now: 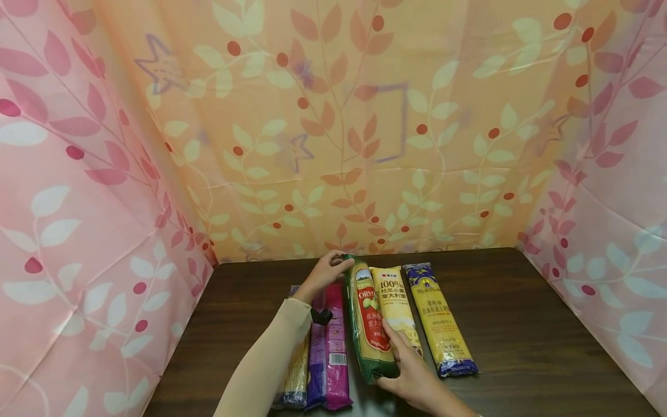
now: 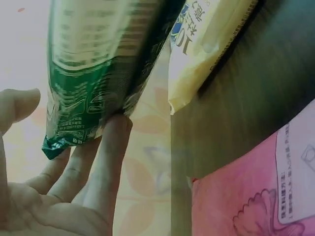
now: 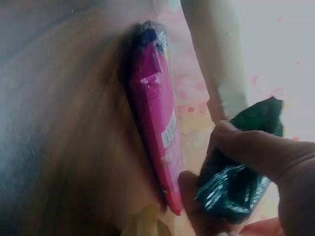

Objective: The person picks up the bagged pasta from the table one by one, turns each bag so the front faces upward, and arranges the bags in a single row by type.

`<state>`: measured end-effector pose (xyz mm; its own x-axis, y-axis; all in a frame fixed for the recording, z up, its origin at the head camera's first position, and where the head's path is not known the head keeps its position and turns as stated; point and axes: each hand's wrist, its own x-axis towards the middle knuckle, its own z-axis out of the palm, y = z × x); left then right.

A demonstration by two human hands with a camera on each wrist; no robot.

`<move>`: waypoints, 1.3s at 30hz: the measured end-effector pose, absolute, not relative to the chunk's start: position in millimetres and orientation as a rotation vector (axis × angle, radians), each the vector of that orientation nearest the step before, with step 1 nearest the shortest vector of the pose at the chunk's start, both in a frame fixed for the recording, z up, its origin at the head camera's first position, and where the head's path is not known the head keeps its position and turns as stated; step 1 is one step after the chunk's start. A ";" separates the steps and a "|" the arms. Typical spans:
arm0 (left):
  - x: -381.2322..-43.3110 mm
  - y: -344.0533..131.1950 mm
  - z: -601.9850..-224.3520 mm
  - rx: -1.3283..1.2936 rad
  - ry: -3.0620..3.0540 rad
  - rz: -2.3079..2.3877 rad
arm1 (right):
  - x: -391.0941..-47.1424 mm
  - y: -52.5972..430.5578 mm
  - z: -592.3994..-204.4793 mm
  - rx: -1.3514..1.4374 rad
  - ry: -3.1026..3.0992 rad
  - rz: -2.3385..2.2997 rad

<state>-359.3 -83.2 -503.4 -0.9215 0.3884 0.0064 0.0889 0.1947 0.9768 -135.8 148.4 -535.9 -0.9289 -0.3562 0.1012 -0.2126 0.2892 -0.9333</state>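
A green spaghetti packet [image 1: 365, 324] with a red oval label is held off the table, slightly slanted, between both hands. At its far end is my left hand [image 1: 327, 272]; in the left wrist view the fairly straight fingers [image 2: 110, 152] touch the packet's end, and the thumb stands away from it. My right hand [image 1: 417, 379] grips the near end, with the thumb [image 3: 251, 147] over the crinkled green wrapper [image 3: 231, 191]. Right beside it lies a pale yellow pasta packet [image 1: 392, 295], partly covered by the right hand. A magenta and purple packet [image 1: 336, 347] lies to the left.
Leftmost is another pasta packet [image 1: 294, 379], mostly hidden by the left sleeve [image 1: 266, 359]. A yellow and blue spaghetti packet [image 1: 440, 324] lies at the right of the row. Printed curtains [image 1: 339, 145] enclose the dark wooden table [image 1: 531, 336] at the back and sides.
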 end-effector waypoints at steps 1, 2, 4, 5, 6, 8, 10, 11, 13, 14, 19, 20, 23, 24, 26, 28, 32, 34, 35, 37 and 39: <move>-359.9 -82.7 -504.0 0.445 2.221 1.800 | -136.1 149.5 -534.7 -0.547 2.494 -1.646; -360.0 -82.3 -504.4 0.438 2.214 1.806 | -136.0 150.7 -533.3 -0.555 2.557 -1.575; -360.8 -81.6 -506.7 0.423 2.206 1.814 | -136.1 152.4 -531.5 -0.575 2.652 -1.448; -361.1 -81.3 -507.9 0.415 2.203 1.817 | -136.3 153.0 -531.3 -0.593 2.663 -1.420; -361.5 -81.2 -509.0 0.403 2.197 1.819 | -136.4 153.2 -531.2 -0.605 2.673 -1.392; -362.3 -81.0 -511.6 0.392 2.193 1.817 | -136.1 153.1 -531.1 -0.621 2.695 -1.337; -363.4 -80.6 -514.2 0.387 2.192 1.804 | -136.0 151.5 -531.3 -0.619 2.702 -1.302; -363.7 -80.7 -515.1 0.388 2.201 1.786 | -135.8 150.4 -531.4 -0.619 2.708 -1.290; -365.1 -79.9 -517.4 0.393 2.223 1.750 | -135.4 147.5 -531.4 -0.623 2.733 -1.268; -365.7 -79.3 -518.4 0.397 2.241 1.726 | -135.2 146.0 -531.2 -0.625 2.744 -1.263; -369.4 -75.9 -524.7 0.419 2.327 1.620 | -135.2 137.5 -532.1 -0.635 2.826 -1.226; -370.2 -75.4 -526.1 0.422 2.337 1.604 | -135.6 135.8 -532.5 -0.630 2.835 -1.216; -372.8 -74.4 -529.7 0.419 2.358 1.569 | -137.7 130.9 -534.0 -0.607 2.854 -1.190; -373.8 -74.3 -530.5 0.417 2.364 1.559 | -138.6 129.5 -534.7 -0.600 2.856 -1.185; -376.3 -74.5 -532.7 0.410 2.377 1.538 | -140.8 127.4 -535.7 -0.584 2.850 -1.176; -378.6 -75.0 -534.9 0.406 2.391 1.518 | -142.6 125.5 -536.7 -0.574 2.841 -1.171; -381.4 -76.1 -538.5 0.407 2.390 1.501 | -145.2 122.8 -538.1 -0.556 2.825 -1.158; -382.6 -76.2 -539.5 0.418 2.388 1.495 | -146.7 121.9 -538.7 -0.546 2.820 -1.150; -383.2 -76.0 -539.8 0.422 2.383 1.496 | -147.6 121.5 -539.0 -0.540 2.817 -1.143; -384.9 -75.7 -540.6 0.435 2.393 1.483 | -149.3 120.9 -539.6 -0.534 2.810 -1.137; -386.5 -75.4 -541.4 0.446 2.408 1.467 | -150.5 120.3 -540.5 -0.528 2.809 -1.124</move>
